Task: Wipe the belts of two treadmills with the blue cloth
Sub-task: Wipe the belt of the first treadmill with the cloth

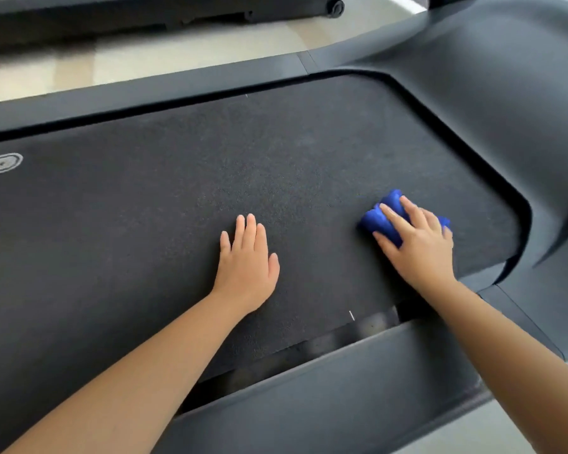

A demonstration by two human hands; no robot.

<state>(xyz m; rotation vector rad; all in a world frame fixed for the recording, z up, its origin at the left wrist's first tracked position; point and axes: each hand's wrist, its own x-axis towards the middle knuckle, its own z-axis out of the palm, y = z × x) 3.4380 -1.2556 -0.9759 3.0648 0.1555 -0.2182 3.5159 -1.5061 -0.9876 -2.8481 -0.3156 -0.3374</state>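
belt [145, 224]: dark and grainy, right under both hands, running away to their left.
hood [505, 93]: smooth black cover, curving round the belt's end just right of the right hand.
second treadmill [145, 14]: out beyond the hands, across a strip of pale floor [177, 54].
left hand [246, 267]: palm down on the belt, fingers straight and close together, holding nothing.
right hand [420, 244]: fingers spread, pressing down on the cloth.
cloth [384, 221]: blue, bunched up, on the belt under the right fingers, apart from the left hand.
logo [0, 163]: pale oval, far off to the left.
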